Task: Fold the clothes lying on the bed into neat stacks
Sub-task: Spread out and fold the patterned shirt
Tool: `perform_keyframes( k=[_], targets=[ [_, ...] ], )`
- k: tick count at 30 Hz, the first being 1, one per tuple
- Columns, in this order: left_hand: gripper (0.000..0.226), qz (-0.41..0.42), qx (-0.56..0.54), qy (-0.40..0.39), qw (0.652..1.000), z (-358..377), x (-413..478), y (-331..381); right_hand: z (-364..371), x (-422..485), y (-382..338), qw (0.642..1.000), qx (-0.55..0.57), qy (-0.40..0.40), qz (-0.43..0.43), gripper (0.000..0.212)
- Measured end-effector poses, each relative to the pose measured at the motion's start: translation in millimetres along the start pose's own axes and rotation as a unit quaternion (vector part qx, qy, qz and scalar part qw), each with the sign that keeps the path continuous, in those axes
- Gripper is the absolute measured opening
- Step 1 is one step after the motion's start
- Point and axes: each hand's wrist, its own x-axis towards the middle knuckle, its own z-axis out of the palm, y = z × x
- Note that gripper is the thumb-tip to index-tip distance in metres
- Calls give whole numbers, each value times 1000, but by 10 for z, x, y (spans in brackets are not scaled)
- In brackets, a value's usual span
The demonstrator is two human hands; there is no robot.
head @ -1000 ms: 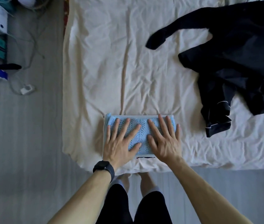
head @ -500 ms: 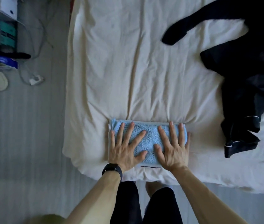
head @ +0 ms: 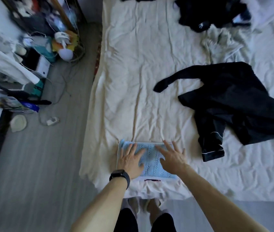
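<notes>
On the blue knit point(head: 151, 162), left hand point(head: 130, 162) and right hand point(head: 173, 158) lie spread flat.

Left hand point(head: 129, 160) and right hand point(head: 172, 159) palm-down, fingers point(head: 168, 145) spread.

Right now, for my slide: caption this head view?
Left hand and right hand spread over a folded blue knit at the bed edge; black garment lies unfolded.
</notes>
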Motion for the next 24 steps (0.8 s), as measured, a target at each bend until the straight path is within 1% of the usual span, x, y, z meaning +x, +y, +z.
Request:
perform_keyframes(
  k=[2,4,8,11,14,18,21,24],
  targets=[
    [65,2,-2,-13,1000,-345,-183,-37,-323,-230,-67,1000,-15,-19,1,55],
    [62,-4,-25,-15,1000,-673,-345,-134,-601,-479,-190,1000,-13,-5,-2,50],
    [59,-4,-47,5,999,-1233,-663,-565,-996,-956,-600,996,10,91,-13,45],
    [60,-3,-55,38,998,-1627,-882,-1044,-1191,-1248,-1072,982,49,181,-23,45],
    [58,26,-66,102,992,-2058,-1158,-1594,-1355,-1532,-1701,951,73,295,-48,44],
    [52,59,-72,193,977,-2676,-1648,-2371,-1515,-1930,-2600,896,70,436,-56,41],
    [54,81,-47,260,961,-3158,-2039,-2865,-1656,-2242,-3181,851,73,516,-59,39],
    [57,109,-33,328,938,-3607,-2405,-3195,-1872,-2514,-3666,820,71,565,-62,42]
  ],
)
